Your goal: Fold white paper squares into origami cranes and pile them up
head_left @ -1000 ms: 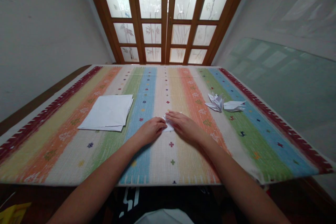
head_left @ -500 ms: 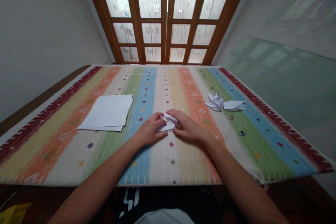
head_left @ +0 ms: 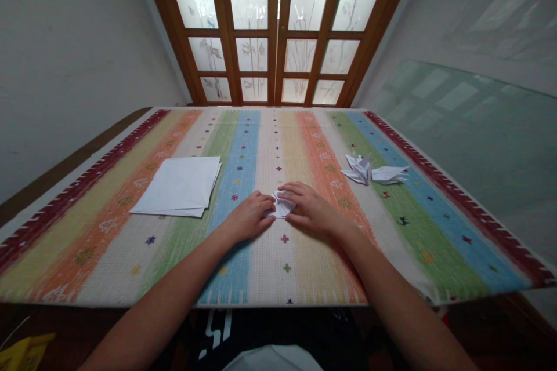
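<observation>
Though small, a sharply creased white paper piece (head_left: 282, 206)

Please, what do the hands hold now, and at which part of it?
The left hand and the right hand hold a small folded paper, the left at its left end, the right at its right end.

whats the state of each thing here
left hand, fingertips against the folded paper
right hand, fingers over the folded paper
folded white paper, folded small, held between both hands
white paper stack, lying flat, edges uneven
origami crane, folded, on the cloth
second origami piece, folded, lying flat
glazed wooden doors, shut
</observation>
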Demonstrator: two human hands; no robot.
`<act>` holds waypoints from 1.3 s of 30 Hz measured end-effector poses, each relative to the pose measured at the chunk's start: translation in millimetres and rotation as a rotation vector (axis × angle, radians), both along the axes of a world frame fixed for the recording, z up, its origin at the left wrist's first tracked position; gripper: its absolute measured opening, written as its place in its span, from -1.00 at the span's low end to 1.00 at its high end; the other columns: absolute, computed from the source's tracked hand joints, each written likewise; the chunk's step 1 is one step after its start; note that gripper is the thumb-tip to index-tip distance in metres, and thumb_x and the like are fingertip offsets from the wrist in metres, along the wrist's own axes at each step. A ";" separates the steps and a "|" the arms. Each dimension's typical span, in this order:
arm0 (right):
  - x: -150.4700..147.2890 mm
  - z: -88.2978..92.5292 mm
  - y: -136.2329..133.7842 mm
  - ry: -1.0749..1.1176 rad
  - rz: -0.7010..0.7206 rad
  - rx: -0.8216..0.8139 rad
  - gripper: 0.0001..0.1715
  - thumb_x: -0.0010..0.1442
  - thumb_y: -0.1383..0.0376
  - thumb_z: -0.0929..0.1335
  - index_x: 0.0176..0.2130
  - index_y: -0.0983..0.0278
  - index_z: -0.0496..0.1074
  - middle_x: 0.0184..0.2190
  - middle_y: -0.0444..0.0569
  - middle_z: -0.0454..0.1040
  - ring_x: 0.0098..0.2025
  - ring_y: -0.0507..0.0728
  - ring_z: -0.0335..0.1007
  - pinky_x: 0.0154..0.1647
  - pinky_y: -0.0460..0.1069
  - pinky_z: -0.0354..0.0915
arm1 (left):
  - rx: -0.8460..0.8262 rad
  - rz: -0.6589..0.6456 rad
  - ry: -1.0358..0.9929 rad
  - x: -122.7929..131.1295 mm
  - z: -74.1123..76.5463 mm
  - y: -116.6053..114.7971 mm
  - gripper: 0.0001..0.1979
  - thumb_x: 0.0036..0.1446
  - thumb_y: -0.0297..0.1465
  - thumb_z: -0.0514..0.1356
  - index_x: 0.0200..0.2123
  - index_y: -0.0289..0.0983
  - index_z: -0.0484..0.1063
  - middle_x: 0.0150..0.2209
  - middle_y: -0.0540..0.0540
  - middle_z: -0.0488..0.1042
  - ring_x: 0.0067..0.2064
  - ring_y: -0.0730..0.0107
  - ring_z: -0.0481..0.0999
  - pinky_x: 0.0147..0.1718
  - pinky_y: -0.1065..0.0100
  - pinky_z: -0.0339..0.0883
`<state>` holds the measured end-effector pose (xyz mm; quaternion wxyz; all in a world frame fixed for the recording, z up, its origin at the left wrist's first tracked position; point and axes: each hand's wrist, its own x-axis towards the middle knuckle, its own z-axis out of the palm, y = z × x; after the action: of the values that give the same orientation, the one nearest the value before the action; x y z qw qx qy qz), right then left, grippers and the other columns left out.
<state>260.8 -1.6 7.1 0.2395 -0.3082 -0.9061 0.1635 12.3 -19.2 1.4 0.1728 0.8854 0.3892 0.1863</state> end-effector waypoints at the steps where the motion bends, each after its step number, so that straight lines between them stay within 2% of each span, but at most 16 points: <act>1: -0.9 0.8 -0.6 0.022 0.011 0.005 -0.46 0.25 0.38 0.49 0.21 0.17 0.54 0.25 0.14 0.50 0.34 0.29 0.34 0.39 0.31 0.24 | -0.005 -0.003 -0.006 -0.1 -1.5 0.2 -0.90 0.31 -0.42 0.26 -0.14 -0.25 0.57 0.09 -0.20 0.61 0.12 0.08 0.53 0.19 0.03 0.43; 5: -3.0 0.3 0.3 0.000 0.072 -0.066 -0.68 0.26 0.38 0.50 0.02 0.21 0.62 0.07 0.10 0.61 0.13 0.24 0.51 0.20 0.17 0.40 | -0.031 -0.016 -0.031 -0.3 -5.5 1.0 -0.88 0.31 -0.42 0.23 -0.12 -0.25 0.55 0.09 -0.22 0.60 0.13 0.11 0.57 0.20 0.06 0.43; 7: -3.0 -0.9 1.8 -0.049 0.055 -0.131 -0.79 0.28 0.37 0.49 -0.07 0.22 0.64 -0.01 0.06 0.66 0.01 0.20 0.58 0.11 0.11 0.43 | -0.033 -0.015 -0.031 -0.6 -4.5 0.7 -0.88 0.31 -0.42 0.22 -0.12 -0.25 0.54 0.11 -0.24 0.58 0.12 0.11 0.57 0.18 0.07 0.44; 11: -1.5 -1.5 4.7 -0.089 -0.039 -0.216 -0.86 0.27 0.33 0.52 -0.13 0.19 0.66 -0.16 -0.01 0.70 -0.18 0.16 0.62 -0.06 0.04 0.44 | -0.065 0.000 -0.035 -2.7 0.9 -0.2 -0.93 0.28 -0.42 0.21 -0.19 -0.24 0.51 0.03 -0.21 0.59 -0.09 0.21 0.60 0.01 0.15 0.49; 14: -0.1 -1.3 6.0 -0.082 -0.032 -0.217 -0.94 0.27 0.33 0.53 -0.20 0.18 0.67 -0.11 0.00 0.70 -0.11 0.18 0.63 0.00 0.05 0.44 | -0.094 0.016 -0.034 -4.6 2.3 0.9 -0.94 0.27 -0.42 0.19 -0.26 -0.24 0.48 -0.06 -0.19 0.60 -0.23 0.27 0.56 -0.12 0.21 0.48; 18: 0.4 -1.2 6.3 -0.090 -0.004 -0.180 -0.93 0.32 0.32 0.49 -0.22 0.18 0.68 -0.02 0.03 0.66 -0.01 0.19 0.59 0.10 0.07 0.43 | -0.087 0.006 -0.025 -5.2 0.2 4.0 -0.92 0.26 -0.42 0.20 -0.30 -0.23 0.48 -0.09 -0.20 0.60 -0.17 0.21 0.58 -0.10 0.21 0.46; 23: 0.1 -1.8 5.7 -0.116 -0.037 -0.088 -0.95 0.30 0.29 0.52 -0.22 0.21 0.69 -0.12 0.07 0.62 -0.03 0.21 0.53 0.02 0.07 0.41 | -0.077 -0.015 -0.026 -4.1 -0.6 4.9 -0.89 0.27 -0.44 0.18 -0.32 -0.24 0.49 -0.09 -0.22 0.60 -0.08 0.16 0.59 0.01 0.16 0.45; 27: 0.2 0.0 4.4 -0.136 -0.003 -0.104 -0.85 0.39 0.28 0.44 -0.20 0.19 0.68 -0.21 0.02 0.64 -0.14 0.17 0.53 -0.05 0.04 0.38 | -0.073 -0.013 -0.019 -4.1 0.1 3.8 -0.90 0.28 -0.42 0.19 -0.31 -0.24 0.48 -0.08 -0.22 0.60 -0.04 0.14 0.58 0.03 0.15 0.44; 32: -0.8 1.6 2.3 -0.150 -0.074 -0.104 -0.79 0.43 0.26 0.38 -0.14 0.22 0.65 -0.21 0.04 0.65 -0.20 0.17 0.54 -0.14 0.02 0.35 | -0.077 -0.008 -0.009 -3.3 2.8 3.0 -0.88 0.31 -0.40 0.18 -0.30 -0.25 0.48 -0.09 -0.23 0.60 -0.08 0.15 0.58 -0.02 0.17 0.44; 39: -5.0 -6.5 4.0 -0.102 -0.148 -0.083 -0.78 0.44 0.29 0.34 -0.07 0.21 0.61 -0.15 0.05 0.64 -0.16 0.17 0.55 -0.10 0.02 0.37 | -0.059 0.006 -0.042 -1.8 1.5 3.6 -0.82 0.38 -0.45 0.07 -0.19 -0.25 0.49 -0.14 -0.20 0.60 -0.13 0.18 0.57 -0.03 0.17 0.45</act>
<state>255.9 2.4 0.6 0.1915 -0.3918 -0.8843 0.1669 10.6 -15.6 2.9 0.2063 0.8747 0.3935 0.1936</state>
